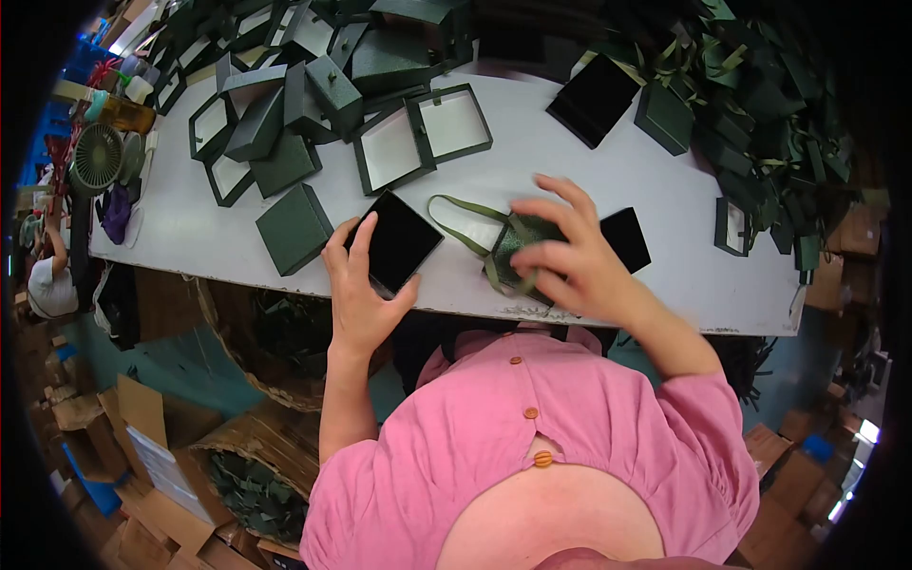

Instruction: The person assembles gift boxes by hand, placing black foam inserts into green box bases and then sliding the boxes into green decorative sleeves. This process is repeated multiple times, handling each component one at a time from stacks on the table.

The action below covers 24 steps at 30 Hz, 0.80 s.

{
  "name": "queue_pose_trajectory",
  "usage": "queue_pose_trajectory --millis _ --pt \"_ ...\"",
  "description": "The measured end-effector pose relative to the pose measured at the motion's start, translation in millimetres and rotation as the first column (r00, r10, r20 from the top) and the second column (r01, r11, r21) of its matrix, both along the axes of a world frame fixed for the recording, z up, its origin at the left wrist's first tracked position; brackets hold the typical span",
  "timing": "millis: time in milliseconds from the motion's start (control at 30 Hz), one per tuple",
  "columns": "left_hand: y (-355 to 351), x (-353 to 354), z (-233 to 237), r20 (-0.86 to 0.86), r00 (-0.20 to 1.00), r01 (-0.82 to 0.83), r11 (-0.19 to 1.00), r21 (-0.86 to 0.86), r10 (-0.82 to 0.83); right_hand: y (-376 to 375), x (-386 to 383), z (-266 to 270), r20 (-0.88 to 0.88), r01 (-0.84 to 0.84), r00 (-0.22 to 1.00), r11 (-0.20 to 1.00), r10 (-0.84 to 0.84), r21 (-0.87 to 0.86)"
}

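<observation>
My left hand (356, 275) grips a square box with a black inside (404, 242), fingers along its left edge and thumb at its lower corner. My right hand (570, 252) is over a small dark green box (521, 245), its fingers spread and slightly blurred. A green ribbon (465, 205) loops out from that box to the left. Just right of my right hand lies a black piece (625, 239), partly covered by the hand. A closed green box (294, 230) sits left of my left hand.
Green box trays with white insides (454, 123) and piled boxes (256, 123) cover the back left. A black pad (594, 100) lies farther back. Ribboned boxes (760, 123) heap up at the right. A small fan (98, 157) stands at the left edge; cartons (161, 446) are on the floor.
</observation>
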<state>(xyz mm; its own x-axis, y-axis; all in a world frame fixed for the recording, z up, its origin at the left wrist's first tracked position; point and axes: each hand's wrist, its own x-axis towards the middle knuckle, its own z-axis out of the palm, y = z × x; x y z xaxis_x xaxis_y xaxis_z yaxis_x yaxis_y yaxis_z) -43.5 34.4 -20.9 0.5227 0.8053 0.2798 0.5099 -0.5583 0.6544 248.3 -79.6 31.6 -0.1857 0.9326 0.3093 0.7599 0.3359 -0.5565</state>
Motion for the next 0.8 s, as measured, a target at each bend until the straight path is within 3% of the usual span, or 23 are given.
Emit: queue_pose_trajectory --millis 33,133,233,267,333,433,500,533,667,767,800 --pt "-2 1 -1 0.048 0.999 -0.01 1.0 -0.001 0.01 -17 -4 5 0.112 0.046 0.993 0.999 -0.043 -0.024" --pt "-7 17 6 0.116 0.993 0.033 0.999 0.025 -0.035 -47 -14 -21 0.125 0.174 0.979 0.98 -0.161 -0.098" --pt "-9 38 12 0.08 0.987 0.137 0.99 0.046 -0.14 -45 2 -33 -0.024 0.0 1.0 0.999 0.001 0.05" --pt "-9 42 13 0.096 0.982 0.156 0.986 0.058 -0.161 -44 6 -31 0.007 -0.065 0.998 0.992 0.064 0.105" --pt "-9 47 16 0.122 0.97 0.199 0.976 0.083 -0.208 -38 17 -24 -0.028 -0.145 0.989 0.986 0.148 0.089" --pt "-8 42 26 0.307 0.905 0.304 0.953 0.02 -0.295 -33 32 -12 -0.035 -0.241 0.969 0.967 0.244 0.078" --pt "-10 36 34 0.276 0.857 0.469 0.88 -0.074 -0.434 -27 34 -4 -0.1 -0.279 0.952 0.956 0.288 0.092" --pt "-12 34 36 0.277 0.844 0.496 0.865 -0.074 -0.46 -25 36 1 -0.156 -0.311 0.935 0.948 0.317 0.063" --pt "-7 9 32 0.377 0.738 0.672 0.653 -0.349 -0.559 -18 31 1 -0.336 -0.417 0.854 0.909 0.398 0.017" --pt "-32 16 22 0.542 0.793 0.512 0.786 -0.348 -0.277 -12 -9 -11 -0.325 -0.372 0.872 0.927 0.367 0.047" --pt "-38 17 19 0.484 0.791 0.562 0.759 -0.329 -0.375 -11 -33 -19 -0.312 -0.352 0.879 0.932 0.36 0.085"
